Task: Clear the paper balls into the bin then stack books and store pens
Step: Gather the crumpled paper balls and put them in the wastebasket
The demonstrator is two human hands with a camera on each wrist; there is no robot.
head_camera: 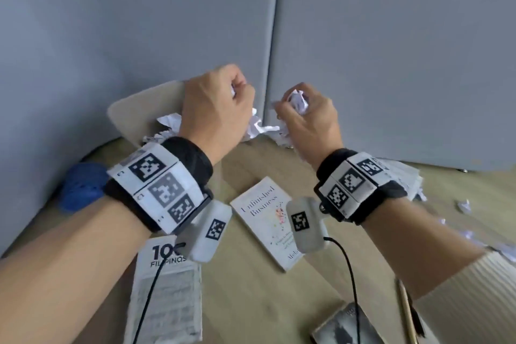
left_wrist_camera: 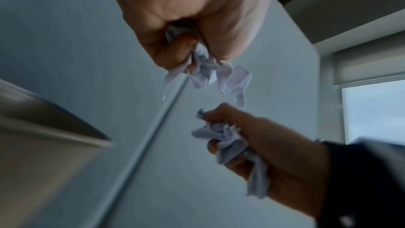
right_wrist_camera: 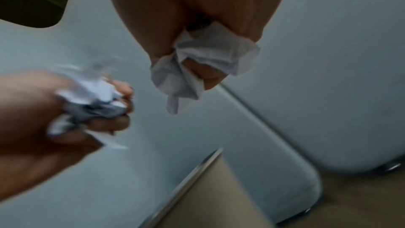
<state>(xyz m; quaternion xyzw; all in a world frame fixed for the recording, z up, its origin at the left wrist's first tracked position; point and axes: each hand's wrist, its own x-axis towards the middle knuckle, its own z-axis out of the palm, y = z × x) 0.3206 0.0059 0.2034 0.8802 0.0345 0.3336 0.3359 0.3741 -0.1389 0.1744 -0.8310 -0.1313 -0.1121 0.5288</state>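
My left hand grips a crumpled paper ball and is held over the right side of the beige bin. My right hand grips another paper ball just to the right of it. In the left wrist view the left hand squeezes its paper. The right wrist view has the right hand closed round its paper. More crumpled paper lies in the bin. Two white books and a dark book lie on the wooden table. A pen lies beside the dark book.
Grey partition panels stand right behind the bin. A blue object sits at the left below the table edge. A stack of printed sheets and small paper scraps lie at the right of the table.
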